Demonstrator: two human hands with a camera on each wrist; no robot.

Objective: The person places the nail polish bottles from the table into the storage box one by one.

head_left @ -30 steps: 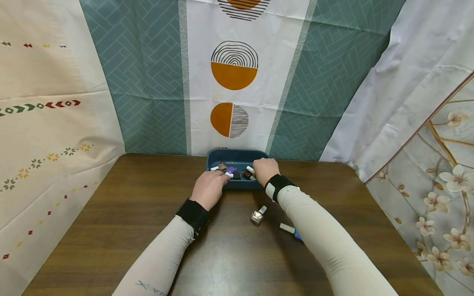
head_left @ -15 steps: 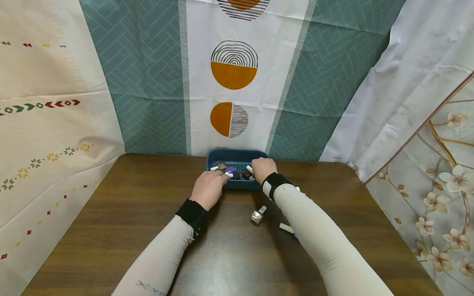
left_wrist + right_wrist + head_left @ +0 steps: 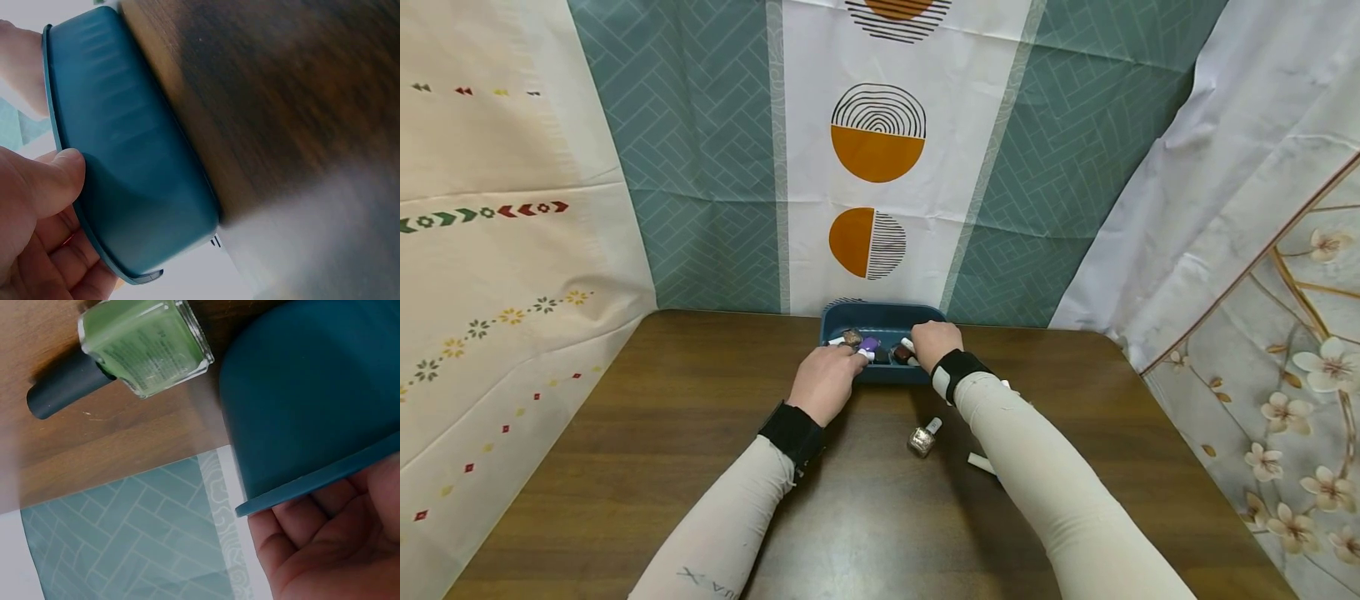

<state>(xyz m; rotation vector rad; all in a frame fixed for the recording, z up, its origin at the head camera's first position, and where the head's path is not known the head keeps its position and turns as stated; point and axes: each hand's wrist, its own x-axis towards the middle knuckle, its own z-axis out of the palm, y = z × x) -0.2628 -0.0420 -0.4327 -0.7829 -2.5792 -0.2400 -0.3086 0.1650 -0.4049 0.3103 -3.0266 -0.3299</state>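
At the back of the table stands a dark blue plastic bin point(image 3: 891, 376) with several nail polish bottles in it, among them a purple one point(image 3: 870, 343), a glittery one point(image 3: 852, 336) and a dark red one point(image 3: 902, 354). My left hand point(image 3: 824, 379) grips the front wall near its left end; in the left wrist view the thumb point(image 3: 62, 178) presses outside and the fingers go over the rim. At the right end, my right hand point(image 3: 936, 342) holds the rim, its fingers point(image 3: 300, 519) curled over the edge.
A glittery nail polish bottle point(image 3: 921, 442) lies in front of the bin. Under my right forearm, a white cap point(image 3: 981, 462) of another bottle sticks out. Beside the bin lies a green bottle point(image 3: 147, 347) with a black cap. Patterned cloth point(image 3: 715, 167) hangs behind the table.
My right wrist and forearm have shifted slightly left, now covering the blue body of the white-capped bottle. Both hands stay at the bin, which looks unmoved.
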